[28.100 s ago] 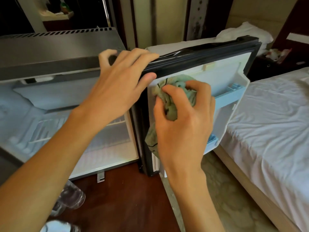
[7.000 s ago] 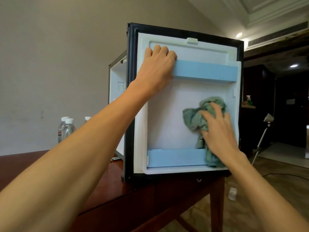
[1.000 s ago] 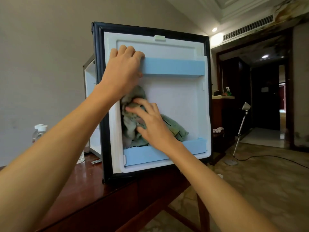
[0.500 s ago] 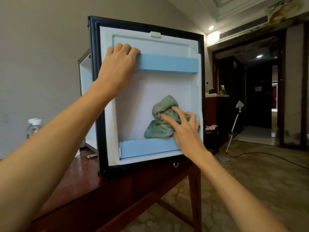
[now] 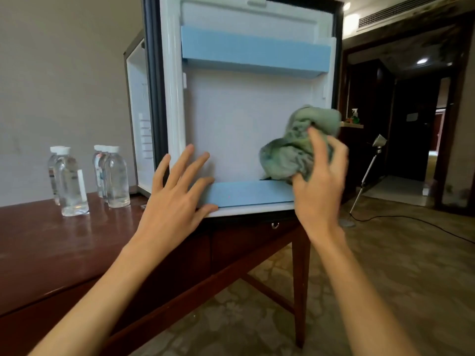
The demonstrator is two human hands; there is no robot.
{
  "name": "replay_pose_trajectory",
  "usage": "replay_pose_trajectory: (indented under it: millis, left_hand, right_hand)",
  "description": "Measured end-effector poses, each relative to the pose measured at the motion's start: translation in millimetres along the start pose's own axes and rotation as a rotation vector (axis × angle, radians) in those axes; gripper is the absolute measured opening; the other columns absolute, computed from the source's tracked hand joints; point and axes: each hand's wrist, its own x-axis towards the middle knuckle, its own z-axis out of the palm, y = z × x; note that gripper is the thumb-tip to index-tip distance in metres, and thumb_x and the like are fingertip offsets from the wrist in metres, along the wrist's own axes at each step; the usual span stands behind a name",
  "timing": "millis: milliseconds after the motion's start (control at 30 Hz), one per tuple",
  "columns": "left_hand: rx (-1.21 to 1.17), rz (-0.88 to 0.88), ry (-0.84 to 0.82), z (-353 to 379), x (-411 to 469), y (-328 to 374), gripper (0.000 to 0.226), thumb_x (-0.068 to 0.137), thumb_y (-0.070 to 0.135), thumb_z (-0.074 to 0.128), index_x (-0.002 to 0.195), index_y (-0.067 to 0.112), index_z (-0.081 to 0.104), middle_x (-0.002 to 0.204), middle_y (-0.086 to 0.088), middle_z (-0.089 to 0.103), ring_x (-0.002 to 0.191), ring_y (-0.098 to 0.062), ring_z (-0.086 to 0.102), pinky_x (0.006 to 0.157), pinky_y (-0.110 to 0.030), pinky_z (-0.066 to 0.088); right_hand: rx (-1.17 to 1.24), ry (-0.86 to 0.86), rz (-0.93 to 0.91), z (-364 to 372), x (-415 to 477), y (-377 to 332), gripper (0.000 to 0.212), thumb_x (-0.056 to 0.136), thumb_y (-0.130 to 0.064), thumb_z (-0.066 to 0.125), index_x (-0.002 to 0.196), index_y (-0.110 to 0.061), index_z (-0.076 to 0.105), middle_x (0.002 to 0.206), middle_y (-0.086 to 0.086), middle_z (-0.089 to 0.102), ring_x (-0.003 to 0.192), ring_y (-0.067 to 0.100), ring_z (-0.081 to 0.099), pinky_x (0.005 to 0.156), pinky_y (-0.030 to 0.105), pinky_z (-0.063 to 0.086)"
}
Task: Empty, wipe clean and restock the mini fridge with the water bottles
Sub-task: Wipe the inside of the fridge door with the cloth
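Our left hand [image 5: 177, 201] spread wide, empty, at door's [image 5: 244, 119] lower-left corner. Our right hand [image 5: 318, 181] clutches bunched cloth [image 5: 295, 147] against door's lower right. Bottles [image 5: 113, 176] upright on tabletop [image 5: 51, 242], left of fridge [image 5: 140, 119].

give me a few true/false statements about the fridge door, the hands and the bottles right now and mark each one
1. The right hand holds a green cloth. True.
2. The left hand grips the upper blue door shelf. False: it is open, fingers spread, low by the lower blue door shelf.
3. The water bottles stand in the door shelves. False: they stand on the wooden table, left of the fridge door.
4. Both door shelves are empty. True.
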Motion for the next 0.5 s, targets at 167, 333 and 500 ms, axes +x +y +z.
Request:
replay_pose_trajectory:
  millis: [167, 333, 500]
  left_hand:
    - [0.06, 0.007, -0.062, -4.5, 0.2, -10.4, 0.084, 0.08, 0.073, 0.054, 0.132, 0.007, 0.054, 0.16, -0.012, 0.021, 0.15, -0.033, 0.003, 0.119, -0.057, -0.001]
    - [0.164, 0.04, -0.149, 0.2, -9.3, -13.3, 0.089, 0.061, 0.057, 0.082, 0.129, 0.006, 0.055, 0.16, -0.011, 0.021, 0.15, -0.035, 0.003, 0.117, -0.062, 0.001]
    - [0.192, 0.046, -0.1, 1.6, -10.0, -14.7, 0.079, 0.066, 0.045, 0.083, 0.128, 0.005, 0.054, 0.156, -0.011, 0.031, 0.15, -0.035, 0.006, 0.115, -0.061, 0.01]
  right_hand:
    - [-0.084, 0.077, 0.092, -13.2, -63.5, -1.4, 0.075, 0.079, 0.005, 0.07, 0.144, -0.021, 0.045, 0.14, 0.018, 0.035, 0.127, 0.034, 0.038, 0.105, 0.04, 0.043]
    - [-0.281, -0.107, 0.169, 11.8, -77.7, -1.8, 0.082, 0.072, -0.001, 0.064, 0.145, -0.033, 0.042, 0.154, 0.007, 0.03, 0.119, 0.035, 0.033, 0.093, 0.049, 0.037]
    - [-0.326, -0.179, 0.198, 23.9, -74.7, -7.4, 0.077, 0.072, -0.023, 0.068, 0.142, -0.033, 0.037, 0.159, 0.003, 0.021, 0.128, 0.039, 0.027, 0.092, 0.052, 0.033]
